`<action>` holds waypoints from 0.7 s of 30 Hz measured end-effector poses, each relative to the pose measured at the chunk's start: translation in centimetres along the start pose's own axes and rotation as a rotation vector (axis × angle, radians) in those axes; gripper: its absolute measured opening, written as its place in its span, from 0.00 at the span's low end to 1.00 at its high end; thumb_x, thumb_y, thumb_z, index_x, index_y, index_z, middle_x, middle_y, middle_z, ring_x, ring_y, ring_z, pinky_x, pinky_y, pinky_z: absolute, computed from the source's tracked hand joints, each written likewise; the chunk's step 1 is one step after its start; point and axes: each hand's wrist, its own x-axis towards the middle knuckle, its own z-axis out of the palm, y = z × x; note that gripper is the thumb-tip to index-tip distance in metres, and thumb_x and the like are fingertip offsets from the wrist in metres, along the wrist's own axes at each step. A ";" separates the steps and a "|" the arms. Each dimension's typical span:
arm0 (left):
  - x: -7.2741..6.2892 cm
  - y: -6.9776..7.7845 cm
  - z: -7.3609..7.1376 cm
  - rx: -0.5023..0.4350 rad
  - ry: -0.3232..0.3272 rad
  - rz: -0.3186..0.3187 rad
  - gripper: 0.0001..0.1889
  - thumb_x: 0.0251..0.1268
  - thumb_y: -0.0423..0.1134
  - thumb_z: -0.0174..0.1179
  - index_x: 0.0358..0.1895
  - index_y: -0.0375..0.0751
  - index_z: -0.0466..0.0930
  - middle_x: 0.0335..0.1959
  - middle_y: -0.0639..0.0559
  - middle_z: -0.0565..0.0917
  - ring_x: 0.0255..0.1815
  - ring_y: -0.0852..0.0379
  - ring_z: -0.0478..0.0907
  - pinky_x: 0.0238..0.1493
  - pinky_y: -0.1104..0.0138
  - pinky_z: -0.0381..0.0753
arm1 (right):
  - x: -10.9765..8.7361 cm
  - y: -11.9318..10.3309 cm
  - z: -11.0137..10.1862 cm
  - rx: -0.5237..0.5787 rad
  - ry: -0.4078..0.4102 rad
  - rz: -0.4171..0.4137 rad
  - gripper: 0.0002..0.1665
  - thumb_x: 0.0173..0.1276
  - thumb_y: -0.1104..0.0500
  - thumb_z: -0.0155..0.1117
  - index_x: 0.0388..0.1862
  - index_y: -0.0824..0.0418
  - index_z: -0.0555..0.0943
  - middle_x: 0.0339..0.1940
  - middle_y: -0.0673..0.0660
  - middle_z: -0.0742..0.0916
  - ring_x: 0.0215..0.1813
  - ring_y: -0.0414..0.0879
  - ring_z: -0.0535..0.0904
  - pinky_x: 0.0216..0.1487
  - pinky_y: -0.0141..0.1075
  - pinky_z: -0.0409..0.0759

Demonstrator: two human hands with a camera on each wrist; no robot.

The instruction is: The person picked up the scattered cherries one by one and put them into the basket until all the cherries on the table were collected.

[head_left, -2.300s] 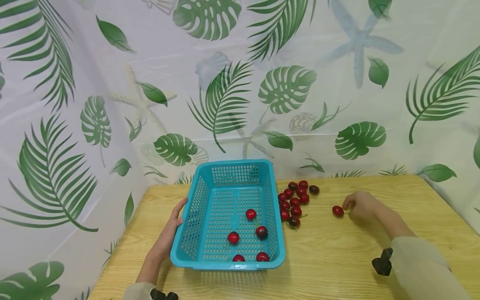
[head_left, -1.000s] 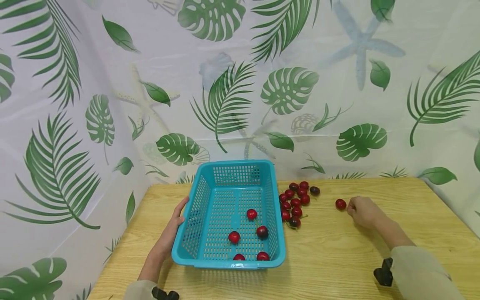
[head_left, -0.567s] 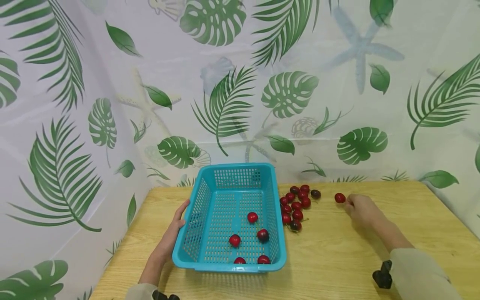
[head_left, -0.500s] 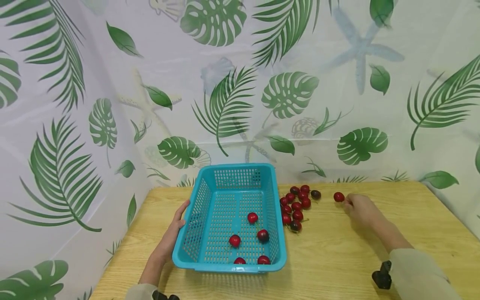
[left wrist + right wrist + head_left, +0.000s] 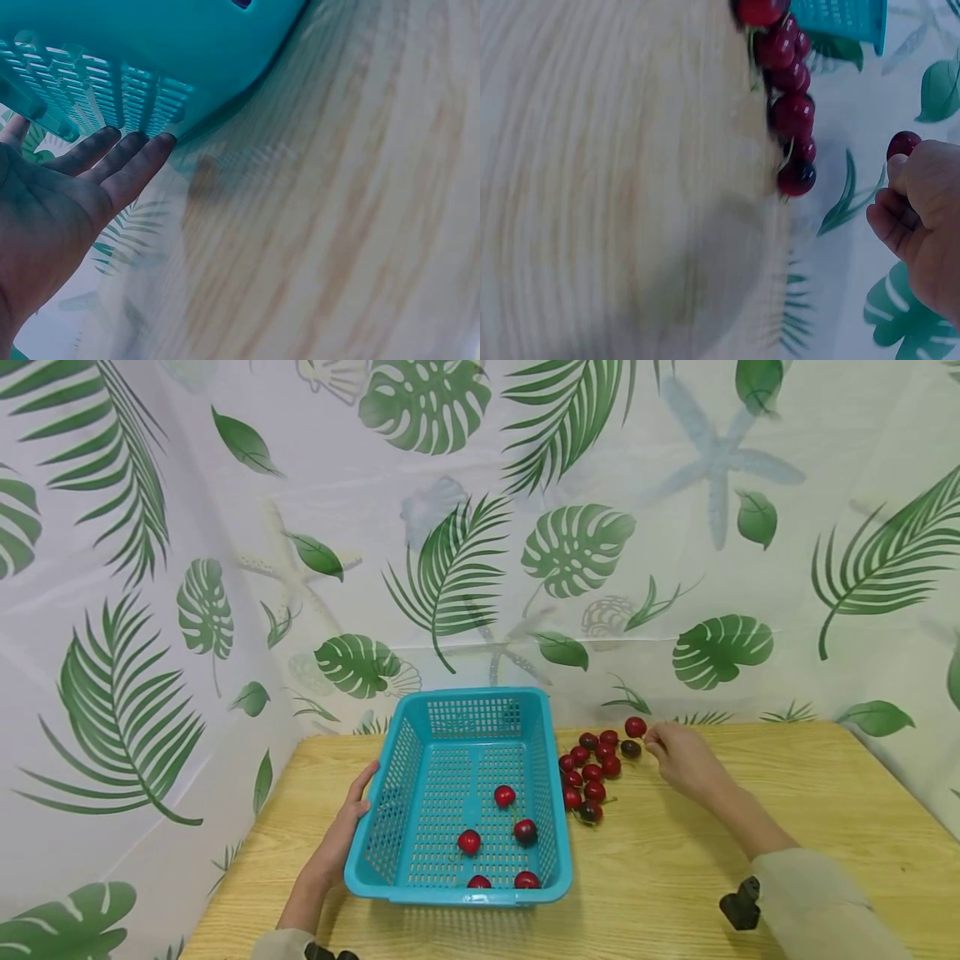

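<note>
A turquoise plastic basket [image 5: 459,887] stands on the table, with several red cherries [image 5: 468,842] on its floor. My left hand [image 5: 341,835] is against the basket's left side; in the left wrist view its straight fingers [image 5: 139,169] touch the slotted wall. My right hand [image 5: 686,760] pinches a single red cherry [image 5: 635,727] between thumb and fingertips. That cherry [image 5: 904,142] is raised above the tabletop in the right wrist view. Just left of and below it lies a loose pile of cherries [image 5: 592,772], some nearly black, along the basket's right side.
The wooden table [image 5: 675,877] meets a white cloth [image 5: 480,568] printed with green leaves at the back, and the cloth also runs along the left. A dark cherry [image 5: 631,749] lies at the pile's right edge, close to my right hand.
The cherry slid away from the table's right part and is now lifted, carried left and back toward the pile by my right hand. My left hand and the basket stay put.
</note>
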 end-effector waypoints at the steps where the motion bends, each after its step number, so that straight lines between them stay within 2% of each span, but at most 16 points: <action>1: 0.0 0.0 0.0 0.002 0.001 0.001 0.33 0.74 0.46 0.34 0.81 0.59 0.41 0.80 0.39 0.44 0.73 0.27 0.54 0.58 0.48 0.71 | 0.2 -0.6 0.0 0.007 0.007 -0.001 0.05 0.71 0.70 0.56 0.34 0.70 0.77 0.29 0.59 0.79 0.32 0.51 0.73 0.37 0.47 0.74; 7: -0.1 0.0 0.1 0.016 0.007 0.004 0.33 0.74 0.47 0.33 0.81 0.59 0.41 0.80 0.39 0.45 0.73 0.27 0.54 0.59 0.47 0.70 | 0.9 -4.1 0.0 0.054 0.081 -0.044 0.04 0.71 0.71 0.57 0.37 0.70 0.79 0.34 0.63 0.82 0.38 0.55 0.77 0.41 0.50 0.77; 14: -0.1 0.1 0.0 0.018 0.007 -0.004 0.33 0.74 0.47 0.33 0.81 0.59 0.40 0.80 0.39 0.44 0.74 0.28 0.53 0.60 0.47 0.69 | 1.5 -8.5 0.8 0.064 0.164 -0.203 0.03 0.67 0.72 0.62 0.34 0.68 0.78 0.31 0.58 0.81 0.34 0.50 0.75 0.38 0.44 0.78; 17: -0.1 0.1 0.0 0.012 0.006 -0.007 0.33 0.74 0.47 0.33 0.81 0.59 0.40 0.80 0.39 0.44 0.74 0.28 0.53 0.60 0.47 0.69 | 1.6 -10.3 1.2 0.081 0.159 -0.261 0.02 0.66 0.72 0.63 0.35 0.68 0.79 0.32 0.58 0.82 0.35 0.49 0.76 0.39 0.43 0.80; 21: -0.1 0.2 0.1 0.007 0.006 -0.009 0.33 0.74 0.46 0.33 0.81 0.59 0.40 0.80 0.39 0.44 0.74 0.27 0.53 0.60 0.47 0.69 | 1.4 -12.5 1.7 0.109 0.113 -0.306 0.03 0.66 0.72 0.63 0.37 0.66 0.80 0.34 0.57 0.82 0.38 0.49 0.77 0.42 0.42 0.81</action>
